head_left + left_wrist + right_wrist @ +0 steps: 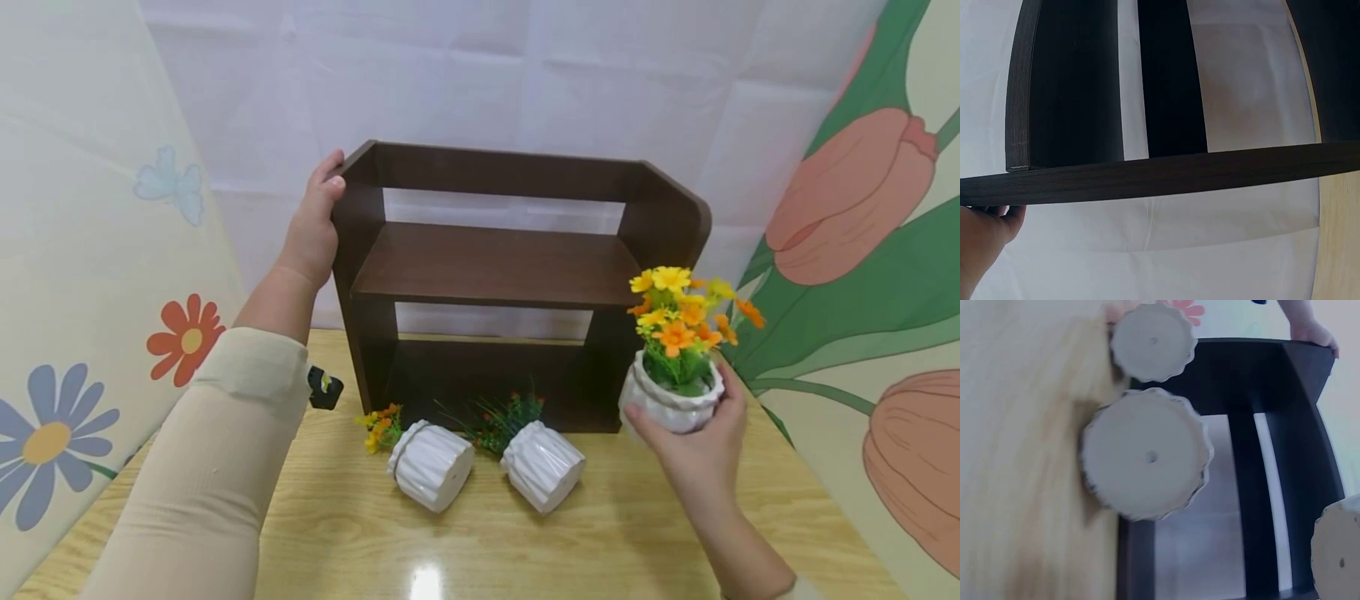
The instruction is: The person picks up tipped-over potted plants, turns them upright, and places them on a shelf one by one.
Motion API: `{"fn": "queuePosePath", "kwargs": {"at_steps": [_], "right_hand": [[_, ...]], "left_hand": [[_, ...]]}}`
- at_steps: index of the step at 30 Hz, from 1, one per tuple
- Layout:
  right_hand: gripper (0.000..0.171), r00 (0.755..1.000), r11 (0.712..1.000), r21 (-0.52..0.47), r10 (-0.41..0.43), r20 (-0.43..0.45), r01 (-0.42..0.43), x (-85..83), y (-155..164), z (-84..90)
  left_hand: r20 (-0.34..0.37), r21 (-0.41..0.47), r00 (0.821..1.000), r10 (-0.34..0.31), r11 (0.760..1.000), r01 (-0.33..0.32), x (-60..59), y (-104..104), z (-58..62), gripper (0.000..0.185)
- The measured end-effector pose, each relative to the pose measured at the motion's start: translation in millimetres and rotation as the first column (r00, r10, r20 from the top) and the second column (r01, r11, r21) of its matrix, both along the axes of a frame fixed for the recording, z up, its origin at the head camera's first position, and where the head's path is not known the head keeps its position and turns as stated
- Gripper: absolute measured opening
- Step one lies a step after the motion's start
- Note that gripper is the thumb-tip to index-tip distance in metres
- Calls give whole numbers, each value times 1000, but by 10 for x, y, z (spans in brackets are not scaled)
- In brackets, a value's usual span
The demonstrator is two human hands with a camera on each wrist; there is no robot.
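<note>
A dark brown two-tier shelf stands upright on the table. My left hand grips the upper edge of its left side panel; in the left wrist view, the fingers lie against that panel. My right hand holds a white fluted pot of yellow and orange artificial flowers upright, in front of the shelf's right side. Two similar potted plants lie tipped over before the shelf, bases toward me: one with orange-yellow flowers, one with small red flowers.
The wooden table runs up to a white cloth backdrop. Flower-printed panels flank it at left and right. A small black object shows beside my left sleeve.
</note>
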State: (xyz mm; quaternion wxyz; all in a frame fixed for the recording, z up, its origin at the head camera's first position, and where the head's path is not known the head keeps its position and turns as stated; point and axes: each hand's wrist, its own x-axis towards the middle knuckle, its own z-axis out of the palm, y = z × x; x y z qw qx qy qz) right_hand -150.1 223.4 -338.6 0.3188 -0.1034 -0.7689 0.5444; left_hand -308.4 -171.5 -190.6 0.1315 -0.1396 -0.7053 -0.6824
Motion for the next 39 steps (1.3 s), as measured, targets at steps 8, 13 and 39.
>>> {"fn": "queuePosePath", "kwargs": {"at_steps": [8,13,39], "right_hand": [[111,998,1000,2,20,-54,-20,-52,-188,185],[109,994,999,10,35,-104,-35,-120,-279,299],[111,988,996,87,42,-151,-29,-562,-495,786]], "left_hand": [[-10,-9,1000,10,1000,-10,5,-12,3,56],[-7,-18,1000,11,1000,-12,17,-14,14,56],[-8,-5,1000,10,1000,-10,15,1,6,55]]}}
